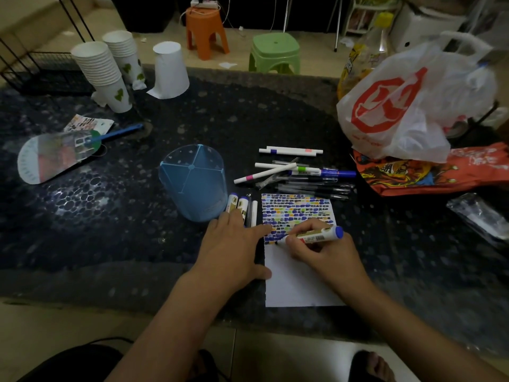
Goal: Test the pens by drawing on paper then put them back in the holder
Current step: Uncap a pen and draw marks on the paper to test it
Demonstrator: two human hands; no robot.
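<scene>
A single wide-angle view looks forward and down from the person's head, close above the near edge of the dark table [110, 244]. It faces across the table to its far edge, where two stools [205, 26] stand on the floor beyond. Both forearms enter from the bottom of the frame.

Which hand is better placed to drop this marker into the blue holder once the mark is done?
Probably the right hand: it already grips the marker. The left hand lies nearer the blue holder but presses flat on the paper.
</scene>
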